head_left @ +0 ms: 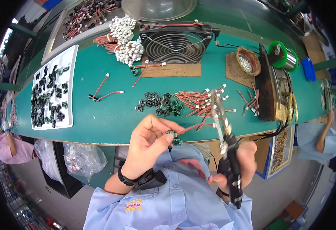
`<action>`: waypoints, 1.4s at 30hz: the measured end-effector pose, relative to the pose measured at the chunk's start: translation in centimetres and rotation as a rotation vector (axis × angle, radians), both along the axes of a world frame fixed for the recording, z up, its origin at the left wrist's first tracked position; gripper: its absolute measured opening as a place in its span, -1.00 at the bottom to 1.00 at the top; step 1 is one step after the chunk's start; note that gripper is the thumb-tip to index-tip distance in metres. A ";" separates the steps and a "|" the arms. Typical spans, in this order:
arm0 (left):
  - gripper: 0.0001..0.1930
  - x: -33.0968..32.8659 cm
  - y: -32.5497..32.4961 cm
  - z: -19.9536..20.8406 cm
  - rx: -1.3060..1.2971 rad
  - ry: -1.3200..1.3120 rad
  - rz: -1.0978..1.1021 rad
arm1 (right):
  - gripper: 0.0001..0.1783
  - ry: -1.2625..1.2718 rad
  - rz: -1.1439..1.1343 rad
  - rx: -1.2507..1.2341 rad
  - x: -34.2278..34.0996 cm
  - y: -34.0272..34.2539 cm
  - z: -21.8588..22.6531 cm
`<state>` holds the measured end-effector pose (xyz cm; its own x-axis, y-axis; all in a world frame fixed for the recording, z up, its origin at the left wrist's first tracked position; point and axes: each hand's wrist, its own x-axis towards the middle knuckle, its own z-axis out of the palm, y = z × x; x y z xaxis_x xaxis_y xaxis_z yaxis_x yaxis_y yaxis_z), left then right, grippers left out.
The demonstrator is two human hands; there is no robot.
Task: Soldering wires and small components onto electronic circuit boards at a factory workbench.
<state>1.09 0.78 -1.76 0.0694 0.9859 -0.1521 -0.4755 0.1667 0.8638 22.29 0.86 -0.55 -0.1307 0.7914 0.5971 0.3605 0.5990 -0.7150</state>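
Head view: the left hand (149, 141) pinches a circuit board (177, 142).

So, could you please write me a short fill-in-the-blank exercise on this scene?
The small green circuit board is in the ____ hand.
The black-handled tool is in the ____ hand.
The tray of dark parts is ____.
The wire spool has ____ rims.
Missing words: left; right; white; green.

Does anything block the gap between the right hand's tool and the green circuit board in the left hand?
Nothing separate visibly does. Only a red wire reaches across, from the green circuit board in the left hand toward the black-handled tool in the right hand; contact is unclear.
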 end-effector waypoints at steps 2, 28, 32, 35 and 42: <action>-0.85 0.3 0.0 -0.4 0.096 0.145 0.137 | -0.37 -0.289 0.117 0.095 1.1 -0.6 -0.2; -0.87 0.3 -0.1 -0.4 0.185 0.319 0.245 | -0.52 -0.240 0.285 -0.040 0.7 -1.6 -1.0; -0.83 0.4 0.0 -0.4 0.185 0.333 0.268 | -0.52 -0.235 0.284 -0.044 0.6 -1.5 -1.1; -0.83 0.5 0.0 -0.4 0.171 0.306 0.272 | -0.53 -0.231 0.282 -0.042 0.6 -1.6 -1.1; -0.86 0.3 -0.4 -0.4 0.180 0.307 0.243 | -0.55 -0.240 0.265 -0.007 0.4 -1.6 -1.1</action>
<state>1.41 0.41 -2.13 -0.1895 0.9808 0.0461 -0.1988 -0.0843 0.9764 22.73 -0.77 -1.63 -0.4681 0.7152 0.5191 0.3513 0.6896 -0.6333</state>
